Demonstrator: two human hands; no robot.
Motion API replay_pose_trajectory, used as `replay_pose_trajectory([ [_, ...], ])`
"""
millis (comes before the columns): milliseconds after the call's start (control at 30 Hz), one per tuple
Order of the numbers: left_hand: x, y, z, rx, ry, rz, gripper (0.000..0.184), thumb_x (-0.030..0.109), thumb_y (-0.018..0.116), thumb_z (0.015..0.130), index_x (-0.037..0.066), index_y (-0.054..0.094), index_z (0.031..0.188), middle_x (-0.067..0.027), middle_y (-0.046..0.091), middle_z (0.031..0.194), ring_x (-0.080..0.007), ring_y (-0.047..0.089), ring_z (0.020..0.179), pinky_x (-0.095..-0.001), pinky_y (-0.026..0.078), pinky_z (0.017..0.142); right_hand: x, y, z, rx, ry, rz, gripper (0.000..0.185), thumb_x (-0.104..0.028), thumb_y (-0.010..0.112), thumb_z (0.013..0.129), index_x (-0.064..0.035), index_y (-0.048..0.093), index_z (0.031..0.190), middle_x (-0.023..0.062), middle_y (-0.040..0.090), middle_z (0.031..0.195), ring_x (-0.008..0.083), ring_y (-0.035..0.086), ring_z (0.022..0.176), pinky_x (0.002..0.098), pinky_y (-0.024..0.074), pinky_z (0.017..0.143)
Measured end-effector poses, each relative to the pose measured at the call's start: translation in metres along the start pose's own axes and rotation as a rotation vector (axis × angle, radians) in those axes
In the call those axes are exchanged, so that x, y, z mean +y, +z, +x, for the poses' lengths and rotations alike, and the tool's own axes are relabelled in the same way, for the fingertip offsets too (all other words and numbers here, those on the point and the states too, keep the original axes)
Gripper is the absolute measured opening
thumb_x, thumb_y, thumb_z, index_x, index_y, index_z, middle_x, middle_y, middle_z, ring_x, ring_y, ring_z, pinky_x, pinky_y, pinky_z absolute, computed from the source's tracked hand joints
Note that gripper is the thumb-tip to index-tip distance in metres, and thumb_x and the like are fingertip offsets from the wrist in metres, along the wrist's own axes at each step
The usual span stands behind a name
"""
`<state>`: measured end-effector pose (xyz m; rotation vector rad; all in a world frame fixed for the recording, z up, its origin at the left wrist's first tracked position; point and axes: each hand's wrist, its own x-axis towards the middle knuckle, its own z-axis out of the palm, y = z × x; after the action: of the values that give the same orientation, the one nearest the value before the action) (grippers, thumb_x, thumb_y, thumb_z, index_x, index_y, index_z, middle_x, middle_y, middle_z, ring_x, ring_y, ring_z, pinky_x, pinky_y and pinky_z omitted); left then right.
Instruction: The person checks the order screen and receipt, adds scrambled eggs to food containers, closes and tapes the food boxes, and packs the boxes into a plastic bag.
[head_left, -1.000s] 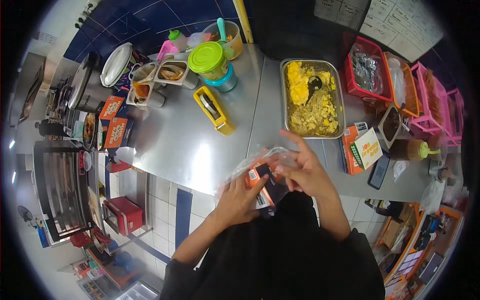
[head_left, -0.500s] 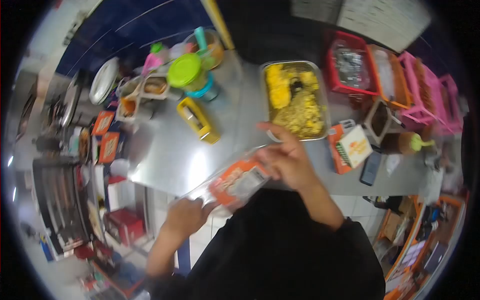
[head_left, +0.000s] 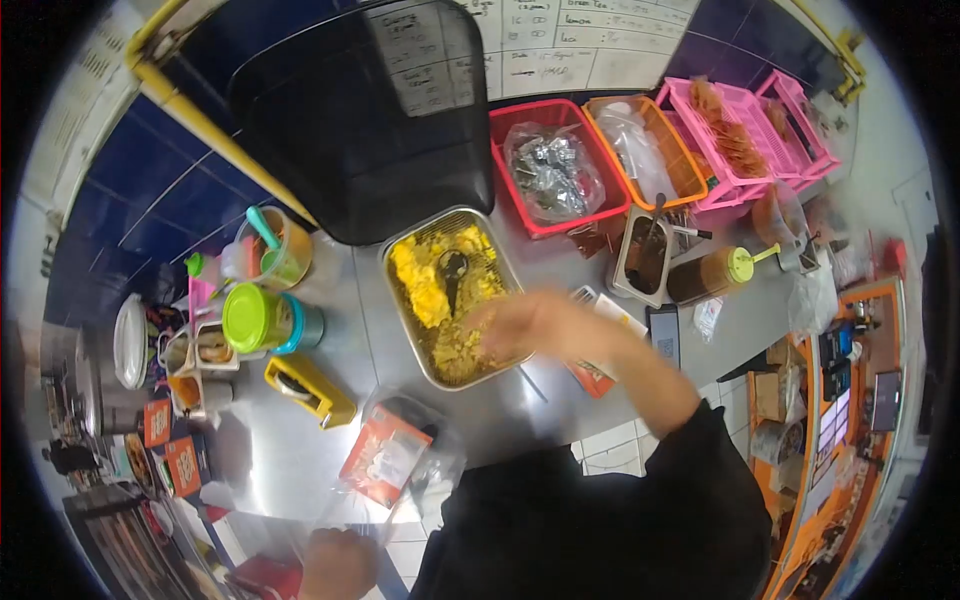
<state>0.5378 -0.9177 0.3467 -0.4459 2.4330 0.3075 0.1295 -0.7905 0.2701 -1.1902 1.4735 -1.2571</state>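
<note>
My left hand (head_left: 340, 563) is closed at the bottom of the view, gripping the end of a clear plastic bag (head_left: 440, 450). Inside the bag lies an orange and white box (head_left: 382, 458), tilted, at the front edge of the metal counter. My right hand (head_left: 530, 325) is smeared by motion above the right side of a metal tray (head_left: 400, 345); its fingers cannot be made out. Yellow, crumbly food (head_left: 420, 285) fills much of the tray, and a dark spoon (head_left: 452, 275) rests in it. Partly behind my right forearm is another orange and white box (head_left: 592, 378).
A yellow holder (head_left: 325, 405) and a green-lidded container (head_left: 255, 318) stand left of the tray. Behind and right are a red basket (head_left: 610, 205), an orange basket (head_left: 690, 180) and pink baskets (head_left: 745, 185). A sauce bottle (head_left: 700, 278) and phone (head_left: 663, 335) lie on the right.
My right hand has let go of the bag and moved over the tray. My left hand has lowered, still holding the bag. The view has turned toward the right.
</note>
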Motion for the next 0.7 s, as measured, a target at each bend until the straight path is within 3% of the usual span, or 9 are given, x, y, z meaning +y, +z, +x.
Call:
replay_pose_trajectory([
  [67, 0.005, -0.031, -0.003, 0.116, -0.024, -0.128, 0.012, 0.018, 0.068, 0.081, 0.008, 0.074, 0.084, -0.0157, 0.071, 0.083, -0.0348, 0.068, 0.079, -0.0452, 0.053, 0.078, 0.001, -0.099, 0.012, 0.422, 0.22, 0.038, 0.018, -0.018, 0.066, 0.093, -0.0084, 0.071, 0.108, 0.0069, 0.073, 0.098, 0.016, 0.069, 0.087, 0.035, 0.0544, 0.08],
  [100, 0.012, -0.05, -0.001, 0.109, -0.044, -0.167, 0.012, 0.013, 0.065, 0.085, 0.006, 0.073, 0.091, -0.0177, 0.071, 0.09, -0.0389, 0.067, 0.084, -0.0477, 0.052, 0.08, 0.029, -0.156, 0.026, 0.738, 0.198, -0.437, 0.022, -0.022, 0.064, 0.092, -0.0057, 0.072, 0.105, 0.012, 0.073, 0.093, 0.0202, 0.069, 0.082, 0.037, 0.0546, 0.077],
  [167, 0.016, -0.061, 0.009, 0.11, -0.082, -0.25, 0.017, 0.007, 0.067, 0.085, 0.001, 0.073, 0.1, -0.0179, 0.07, 0.096, -0.0398, 0.065, 0.09, -0.0462, 0.051, 0.083, 0.115, -0.29, 0.012, 0.98, 0.411, -1.099, 0.029, -0.027, 0.057, 0.093, -0.0032, 0.07, 0.103, 0.0223, 0.071, 0.092, 0.0352, 0.071, 0.084, 0.0443, 0.0553, 0.075],
  [200, 0.016, -0.06, 0.015, 0.111, -0.107, -0.3, 0.016, 0.007, 0.067, 0.085, 0.001, 0.072, 0.1, -0.018, 0.07, 0.096, -0.0397, 0.065, 0.09, -0.0459, 0.051, 0.083, 0.148, -0.335, 0.003, 0.982, 0.55, -1.175, 0.027, -0.025, 0.056, 0.091, -0.002, 0.07, 0.098, 0.0249, 0.071, 0.092, 0.04, 0.07, 0.085, 0.0487, 0.0552, 0.072],
  [267, 0.017, -0.057, 0.024, 0.126, -0.177, -0.387, 0.016, 0.006, 0.067, 0.085, 0.0, 0.072, 0.099, -0.0181, 0.071, 0.096, -0.0394, 0.065, 0.09, -0.0455, 0.051, 0.082, 0.245, -0.411, -0.018, 0.887, 0.793, -1.338, 0.038, -0.029, 0.068, 0.088, -0.0032, 0.066, 0.115, 0.0259, 0.071, 0.098, 0.0453, 0.068, 0.092, 0.0515, 0.0545, 0.081],
  [367, 0.024, -0.055, 0.033, 0.145, -0.275, -0.491, 0.016, 0.005, 0.067, 0.085, 0.0, 0.072, 0.099, -0.0182, 0.071, 0.096, -0.039, 0.066, 0.09, -0.0448, 0.051, 0.082, 0.263, -0.41, -0.02, 0.732, 0.92, -1.336, 0.056, -0.03, 0.072, 0.085, 0.0014, 0.054, 0.127, 0.0279, 0.069, 0.105, 0.0468, 0.068, 0.094, 0.0529, 0.0545, 0.085],
  [500, 0.032, -0.054, 0.041, 0.166, -0.357, -0.556, 0.015, 0.004, 0.067, 0.085, -0.001, 0.072, 0.098, -0.0184, 0.071, 0.096, -0.0385, 0.066, 0.09, -0.044, 0.051, 0.081, 0.249, -0.426, 0.011, 0.998, 0.787, -1.222, 0.062, -0.031, 0.075, 0.083, -0.0059, 0.05, 0.134, 0.0272, 0.069, 0.106, 0.0455, 0.068, 0.095, 0.0531, 0.0536, 0.086],
  [600, 0.04, -0.056, 0.05, 0.164, -0.375, -0.564, 0.015, 0.003, 0.067, 0.085, -0.002, 0.071, 0.099, -0.0198, 0.07, 0.096, -0.0377, 0.067, 0.091, -0.0425, 0.052, 0.08, 0.235, -0.428, 0.024, 0.832, 0.612, -1.413, 0.031, -0.035, 0.061, 0.094, -0.0044, 0.061, 0.103, 0.0213, 0.071, 0.089, 0.0406, 0.069, 0.092, 0.0535, 0.0545, 0.077],
  [700, 0.043, -0.054, 0.053, 0.174, -0.412, -0.556, 0.015, 0.004, 0.067, 0.086, -0.003, 0.071, 0.099, -0.0204, 0.07, 0.096, -0.0376, 0.067, 0.092, -0.0422, 0.052, 0.081, 0.246, -0.458, 0.031, 0.883, 0.568, -1.325, 0.027, -0.029, 0.072, 0.085, -0.0061, 0.068, 0.099, 0.0217, 0.071, 0.095, 0.04, 0.069, 0.092, 0.0512, 0.0533, 0.081],
])
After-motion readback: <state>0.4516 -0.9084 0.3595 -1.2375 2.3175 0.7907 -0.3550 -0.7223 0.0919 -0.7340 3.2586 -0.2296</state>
